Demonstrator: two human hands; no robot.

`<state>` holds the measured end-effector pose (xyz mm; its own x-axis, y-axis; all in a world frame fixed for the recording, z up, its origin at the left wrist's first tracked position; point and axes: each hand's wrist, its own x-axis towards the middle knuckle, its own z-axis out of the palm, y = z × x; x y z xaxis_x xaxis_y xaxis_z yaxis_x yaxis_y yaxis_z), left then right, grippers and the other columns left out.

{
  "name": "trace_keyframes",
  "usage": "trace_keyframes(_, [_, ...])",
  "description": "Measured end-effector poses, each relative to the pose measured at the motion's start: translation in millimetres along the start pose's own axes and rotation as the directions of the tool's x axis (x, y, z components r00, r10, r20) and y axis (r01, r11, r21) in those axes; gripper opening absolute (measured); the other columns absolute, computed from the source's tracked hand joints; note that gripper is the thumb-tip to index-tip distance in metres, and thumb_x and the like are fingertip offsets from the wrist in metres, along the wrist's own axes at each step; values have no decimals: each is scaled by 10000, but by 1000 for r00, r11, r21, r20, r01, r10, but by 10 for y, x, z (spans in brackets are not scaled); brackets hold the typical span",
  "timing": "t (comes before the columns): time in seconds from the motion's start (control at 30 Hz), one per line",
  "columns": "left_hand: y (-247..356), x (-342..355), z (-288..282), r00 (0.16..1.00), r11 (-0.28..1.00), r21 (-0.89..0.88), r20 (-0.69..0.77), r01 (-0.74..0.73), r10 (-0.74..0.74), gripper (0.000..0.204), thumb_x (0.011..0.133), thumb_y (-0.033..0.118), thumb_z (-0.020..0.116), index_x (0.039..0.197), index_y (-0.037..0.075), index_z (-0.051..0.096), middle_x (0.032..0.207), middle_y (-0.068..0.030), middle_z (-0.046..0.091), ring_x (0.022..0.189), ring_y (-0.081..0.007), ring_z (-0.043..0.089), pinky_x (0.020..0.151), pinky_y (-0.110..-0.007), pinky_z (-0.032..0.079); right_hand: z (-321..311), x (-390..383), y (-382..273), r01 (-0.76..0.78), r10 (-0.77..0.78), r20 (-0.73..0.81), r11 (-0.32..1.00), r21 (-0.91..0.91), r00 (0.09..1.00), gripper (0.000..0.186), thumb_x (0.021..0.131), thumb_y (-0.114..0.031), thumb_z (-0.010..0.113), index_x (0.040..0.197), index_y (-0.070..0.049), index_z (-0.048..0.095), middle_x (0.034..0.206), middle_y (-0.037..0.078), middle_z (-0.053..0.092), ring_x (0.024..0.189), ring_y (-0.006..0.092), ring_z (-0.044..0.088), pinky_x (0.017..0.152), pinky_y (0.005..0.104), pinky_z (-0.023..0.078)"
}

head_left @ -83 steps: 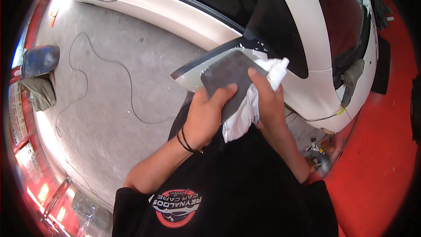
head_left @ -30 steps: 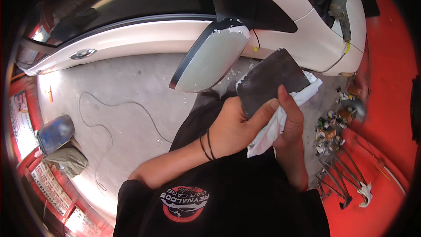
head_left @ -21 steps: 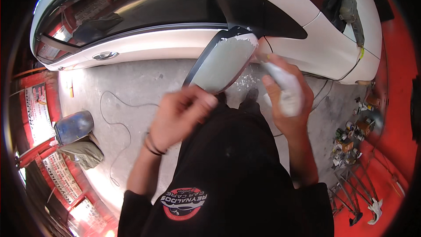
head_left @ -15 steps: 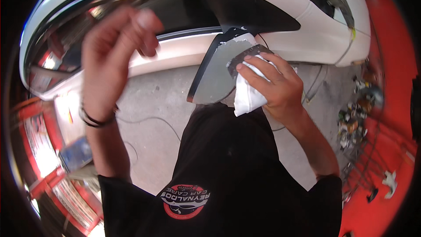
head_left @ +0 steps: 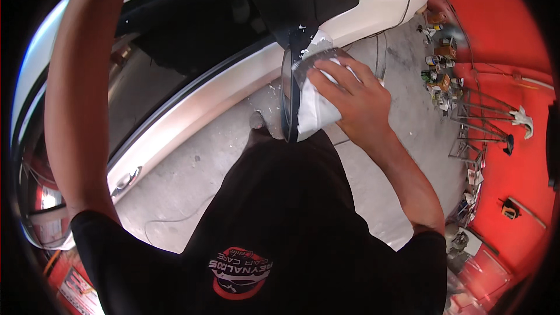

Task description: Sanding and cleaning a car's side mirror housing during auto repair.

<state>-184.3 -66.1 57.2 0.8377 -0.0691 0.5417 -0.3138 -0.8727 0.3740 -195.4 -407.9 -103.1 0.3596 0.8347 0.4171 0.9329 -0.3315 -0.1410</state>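
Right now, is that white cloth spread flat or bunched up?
Bunched up: the right hand presses the white cloth, creased and folded, with a grey pad against the side mirror.

A glossy white car body [head_left: 192,99] with a dark side window [head_left: 192,35] filled the upper left. Low on it, a chrome door handle [head_left: 125,179] sat just above the grey concrete floor [head_left: 192,181]. A thin pale cable [head_left: 169,221] trailed over that floor below the car. Right of the car, a cluster of small cans and bottles [head_left: 440,76] lay against a red wall [head_left: 501,52], with a grey metal stand [head_left: 478,125] just beneath them.
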Motion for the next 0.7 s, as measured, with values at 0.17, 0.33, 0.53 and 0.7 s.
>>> trace_keyframes(0.17, [-551, 475, 179, 958, 868, 424, 232, -257, 170, 307, 994, 285, 704, 901, 0, 772, 871, -237, 753, 830, -428, 737, 810, -489, 596, -82, -123, -187, -225, 224, 52, 974, 14, 973, 564, 731, -38, 853, 1273, -189, 804, 1307, 13, 771, 1179, 284, 734, 928, 374, 625])
trace_keyframes(0.33, [-970, 626, 363, 919, 760, 565, 378, -322, 108, 278, 983, 307, 696, 1060, 52, 773, 1127, -216, 770, 1093, -439, 725, 992, -526, 568, 130, -72, -49, -366, 367, 34, 930, -21, 930, 547, 776, -56, 855, 1291, -223, 784, 1336, -20, 757, 1182, 249, 737, 857, 335, 638])
trace_keyframes(0.53, [-1199, 764, 620, 858, 849, 424, 509, -316, 65, 318, 1005, 327, 694, 1172, 64, 760, 1178, -189, 762, 1172, -419, 713, 1039, -504, 555, 67, 27, 67, -341, 338, 121, 940, 9, 933, 622, 737, 20, 868, 1318, -185, 786, 1318, 34, 773, 1148, 274, 749, 904, 353, 634])
trace_keyframes(0.7, [-1091, 825, 530, 762, 839, 387, 645, -383, 50, 349, 998, 326, 724, 1203, 48, 773, 1163, -198, 794, 1111, -401, 742, 1006, -480, 570, 62, 185, 61, -326, 331, 197, 943, -61, 923, 608, 718, -18, 890, 1292, -189, 785, 1276, 19, 776, 1101, 272, 751, 860, 359, 635])
